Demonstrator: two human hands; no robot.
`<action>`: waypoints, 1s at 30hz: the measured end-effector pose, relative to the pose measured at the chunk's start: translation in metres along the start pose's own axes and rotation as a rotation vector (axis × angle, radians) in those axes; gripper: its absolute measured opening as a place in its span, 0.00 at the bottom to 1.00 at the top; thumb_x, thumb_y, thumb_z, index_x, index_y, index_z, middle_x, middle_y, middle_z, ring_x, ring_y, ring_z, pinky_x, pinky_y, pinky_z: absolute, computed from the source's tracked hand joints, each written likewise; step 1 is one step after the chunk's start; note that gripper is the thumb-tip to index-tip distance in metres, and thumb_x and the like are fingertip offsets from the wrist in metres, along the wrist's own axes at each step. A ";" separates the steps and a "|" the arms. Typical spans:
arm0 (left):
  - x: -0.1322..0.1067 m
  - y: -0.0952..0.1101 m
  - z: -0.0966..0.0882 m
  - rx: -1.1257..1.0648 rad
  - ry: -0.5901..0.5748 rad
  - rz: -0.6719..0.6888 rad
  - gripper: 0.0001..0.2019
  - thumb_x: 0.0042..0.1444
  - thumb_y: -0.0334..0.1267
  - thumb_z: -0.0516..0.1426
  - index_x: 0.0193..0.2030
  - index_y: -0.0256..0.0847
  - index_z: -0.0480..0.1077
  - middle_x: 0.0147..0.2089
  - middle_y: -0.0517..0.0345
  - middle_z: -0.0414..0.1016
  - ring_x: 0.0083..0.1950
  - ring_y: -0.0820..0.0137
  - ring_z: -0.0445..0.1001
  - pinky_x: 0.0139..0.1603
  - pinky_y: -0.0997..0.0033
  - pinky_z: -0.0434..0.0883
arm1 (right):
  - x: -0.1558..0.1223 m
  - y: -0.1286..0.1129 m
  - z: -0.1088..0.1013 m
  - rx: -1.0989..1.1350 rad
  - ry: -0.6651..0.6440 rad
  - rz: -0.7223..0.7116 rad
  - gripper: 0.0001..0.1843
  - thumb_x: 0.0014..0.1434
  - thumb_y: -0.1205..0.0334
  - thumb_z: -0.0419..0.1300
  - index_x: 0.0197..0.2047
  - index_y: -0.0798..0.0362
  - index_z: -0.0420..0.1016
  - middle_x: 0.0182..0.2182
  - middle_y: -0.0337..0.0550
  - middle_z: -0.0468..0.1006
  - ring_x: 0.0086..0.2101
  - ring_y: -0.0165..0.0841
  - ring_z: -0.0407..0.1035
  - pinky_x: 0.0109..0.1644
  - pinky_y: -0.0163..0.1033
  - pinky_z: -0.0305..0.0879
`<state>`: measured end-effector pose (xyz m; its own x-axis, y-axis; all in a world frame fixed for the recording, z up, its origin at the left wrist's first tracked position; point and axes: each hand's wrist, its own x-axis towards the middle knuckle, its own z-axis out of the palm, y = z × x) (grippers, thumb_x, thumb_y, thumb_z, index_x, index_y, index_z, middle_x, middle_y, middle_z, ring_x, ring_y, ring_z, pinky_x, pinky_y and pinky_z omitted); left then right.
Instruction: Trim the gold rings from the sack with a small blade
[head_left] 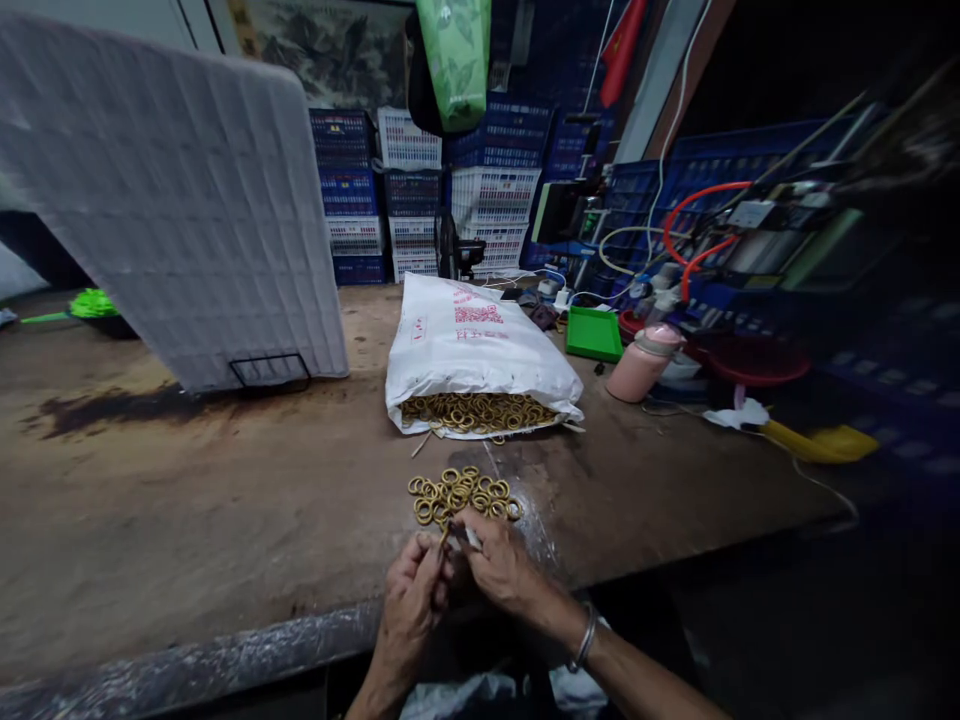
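My left hand (412, 595) is closed, pinching a brass-coloured ring (444, 536) that is seen nearly edge-on. My right hand (501, 562) is closed around a small tool (472, 538) with a pale part; its dark end meets the ring, and its exact kind is unclear. Just beyond my fingers lies a loose pile of brass-coloured rings (454, 490) on the wooden table (262, 520). Behind the pile, a white woven sack (480, 350) with red print lies on its side, its mouth facing me and full of similar rings (480, 410).
A tall whitish quilted panel (195, 210) stands at the left in a black wire holder (270, 370). To the right are a green tray (594, 333), a pink bottle (643, 362) and a yellow scoop-like thing (825, 442). Stacked plastic crates (495, 195) line the back.
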<state>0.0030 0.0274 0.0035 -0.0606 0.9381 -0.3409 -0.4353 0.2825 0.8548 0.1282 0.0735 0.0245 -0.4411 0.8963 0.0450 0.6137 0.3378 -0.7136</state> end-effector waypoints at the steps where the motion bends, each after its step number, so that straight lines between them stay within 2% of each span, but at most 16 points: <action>1: 0.000 0.001 0.000 0.005 0.007 -0.004 0.18 0.42 0.53 0.59 0.28 0.40 0.61 0.18 0.68 0.63 0.13 0.85 0.50 0.13 0.84 0.47 | -0.002 0.000 0.000 -0.041 -0.022 -0.026 0.13 0.45 0.75 0.47 0.33 0.52 0.66 0.25 0.36 0.70 0.27 0.27 0.62 0.31 0.29 0.52; 3: 0.001 0.003 0.000 0.014 0.017 -0.007 0.20 0.39 0.54 0.60 0.28 0.40 0.61 0.18 0.68 0.63 0.13 0.85 0.51 0.13 0.84 0.47 | -0.005 -0.001 0.000 -0.113 -0.051 -0.064 0.17 0.42 0.77 0.47 0.35 0.51 0.65 0.28 0.37 0.71 0.29 0.28 0.64 0.32 0.29 0.52; 6: 0.001 0.004 0.000 0.014 0.015 -0.001 0.21 0.37 0.54 0.60 0.27 0.40 0.61 0.17 0.69 0.62 0.12 0.85 0.50 0.13 0.84 0.47 | -0.007 -0.002 0.002 -0.195 -0.062 -0.091 0.20 0.41 0.77 0.46 0.38 0.51 0.64 0.30 0.38 0.72 0.32 0.29 0.65 0.34 0.29 0.52; 13: -0.001 0.004 0.001 0.003 0.032 0.053 0.18 0.39 0.52 0.61 0.26 0.39 0.61 0.18 0.68 0.62 0.16 0.83 0.53 0.16 0.83 0.50 | -0.007 0.003 0.007 -0.308 -0.019 -0.080 0.19 0.43 0.76 0.47 0.39 0.50 0.63 0.32 0.40 0.72 0.34 0.31 0.66 0.34 0.32 0.50; 17: -0.003 0.005 0.002 0.082 0.028 0.081 0.18 0.42 0.52 0.59 0.26 0.39 0.62 0.18 0.67 0.60 0.16 0.83 0.51 0.16 0.82 0.49 | -0.007 0.000 0.003 -0.306 -0.012 -0.049 0.20 0.43 0.75 0.47 0.40 0.50 0.63 0.32 0.40 0.73 0.33 0.32 0.66 0.33 0.32 0.50; 22: -0.002 0.004 0.002 0.115 0.009 0.133 0.16 0.44 0.50 0.58 0.25 0.39 0.63 0.20 0.66 0.61 0.18 0.81 0.52 0.18 0.81 0.52 | -0.007 -0.005 -0.004 -0.299 -0.062 -0.038 0.20 0.41 0.75 0.47 0.39 0.51 0.64 0.30 0.39 0.73 0.31 0.31 0.65 0.31 0.32 0.49; 30: -0.005 0.002 -0.004 0.163 -0.051 0.218 0.14 0.47 0.48 0.58 0.25 0.39 0.63 0.22 0.65 0.60 0.21 0.79 0.54 0.22 0.80 0.55 | -0.004 0.003 -0.004 -0.255 -0.153 -0.022 0.16 0.44 0.73 0.47 0.37 0.51 0.64 0.28 0.39 0.72 0.29 0.29 0.64 0.29 0.32 0.46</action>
<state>-0.0007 0.0221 0.0054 -0.0898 0.9881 -0.1248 -0.2660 0.0970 0.9591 0.1339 0.0723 0.0253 -0.5381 0.8407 -0.0610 0.7389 0.4357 -0.5140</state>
